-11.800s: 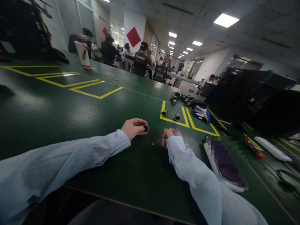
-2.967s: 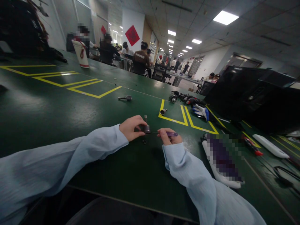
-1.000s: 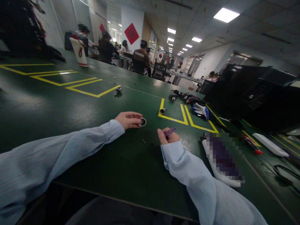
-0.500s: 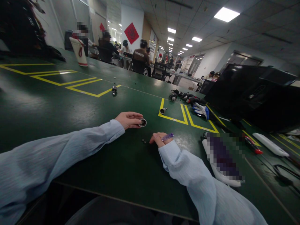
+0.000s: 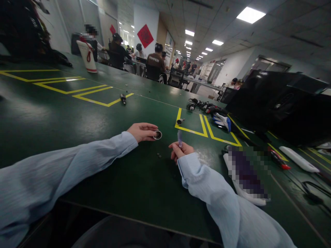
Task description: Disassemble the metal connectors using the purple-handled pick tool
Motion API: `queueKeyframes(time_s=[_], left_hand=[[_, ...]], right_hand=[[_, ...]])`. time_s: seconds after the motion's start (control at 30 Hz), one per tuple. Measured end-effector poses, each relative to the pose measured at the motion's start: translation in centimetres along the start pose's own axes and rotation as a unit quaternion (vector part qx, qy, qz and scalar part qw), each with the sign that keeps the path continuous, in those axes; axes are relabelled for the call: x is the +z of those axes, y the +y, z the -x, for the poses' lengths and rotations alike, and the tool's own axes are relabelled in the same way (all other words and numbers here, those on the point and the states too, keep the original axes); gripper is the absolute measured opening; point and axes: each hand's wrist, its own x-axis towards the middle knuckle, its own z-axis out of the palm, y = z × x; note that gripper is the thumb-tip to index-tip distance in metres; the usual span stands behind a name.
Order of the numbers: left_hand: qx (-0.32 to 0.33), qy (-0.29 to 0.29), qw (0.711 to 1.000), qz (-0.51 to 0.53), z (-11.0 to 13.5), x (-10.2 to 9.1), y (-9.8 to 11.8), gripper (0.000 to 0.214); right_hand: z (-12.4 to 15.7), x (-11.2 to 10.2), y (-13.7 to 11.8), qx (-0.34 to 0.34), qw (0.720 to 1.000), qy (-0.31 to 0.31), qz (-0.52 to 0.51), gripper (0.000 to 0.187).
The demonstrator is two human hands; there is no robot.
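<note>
My left hand point(image 5: 141, 131) rests on the green table point(image 5: 77, 120), its fingers closed on a small metal ring-shaped part point(image 5: 157, 135). My right hand point(image 5: 181, 151) grips a small screwdriver with a purple handle point(image 5: 179, 138), the handle pointing up. Tiny black screws point(image 5: 158, 155) lie on the table between the two hands. A metal cylinder point(image 5: 180, 121) lies in a yellow-taped square beyond my right hand. Another small metal part point(image 5: 123, 99) lies further off to the left by a yellow line.
A pixelated flat object on a white tray point(image 5: 245, 179) lies right of my right arm. Gloves point(image 5: 221, 121), dark tools point(image 5: 199, 106), a red-handled tool point(image 5: 280, 162) and a large black case point(image 5: 279, 106) are at the right. A white cup point(image 5: 88, 58) and seated people are at the back.
The small metal part rolled away to the far left by the yellow line. My right hand turned the purple screwdriver upright. My left hand has stayed on the ring part.
</note>
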Motion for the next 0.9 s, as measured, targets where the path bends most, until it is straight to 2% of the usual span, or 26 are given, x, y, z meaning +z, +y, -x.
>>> queueKeyframes(time_s=[0.1,0.2,0.3,0.43,0.5,0.67,0.9], left_hand=[[0.001,-0.006,1.000,-0.003,-0.1,0.0,-0.1,0.032],[0.002,-0.008,1.000,-0.005,-0.2,-0.1,-0.2,0.032],[0.001,-0.010,1.000,-0.006,-0.2,-0.3,-0.2,0.032],[0.002,-0.015,1.000,-0.005,-0.2,-0.4,-0.3,0.033],[0.002,-0.015,1.000,-0.005,-0.2,-0.3,-0.3,0.032],[0.002,-0.013,1.000,-0.011,-0.1,-0.2,-0.3,0.030],[0.002,-0.013,1.000,-0.010,-0.2,-0.2,-0.4,0.032]], right_hand=[[-0.1,0.0,-0.1,0.048,0.998,0.001,-0.043,0.043],[-0.4,-0.8,-0.6,0.025,0.999,0.007,-0.033,0.048],[-0.3,-1.8,-1.6,-0.004,0.999,-0.033,-0.001,0.048],[0.4,-2.5,-2.6,0.016,0.987,-0.158,-0.003,0.033],[0.7,-2.7,-2.7,0.044,0.981,-0.190,0.004,0.020],[0.8,-3.1,-2.7,0.086,0.974,-0.208,0.022,0.007],[0.6,-3.1,-2.4,0.084,0.969,-0.220,0.069,0.009]])
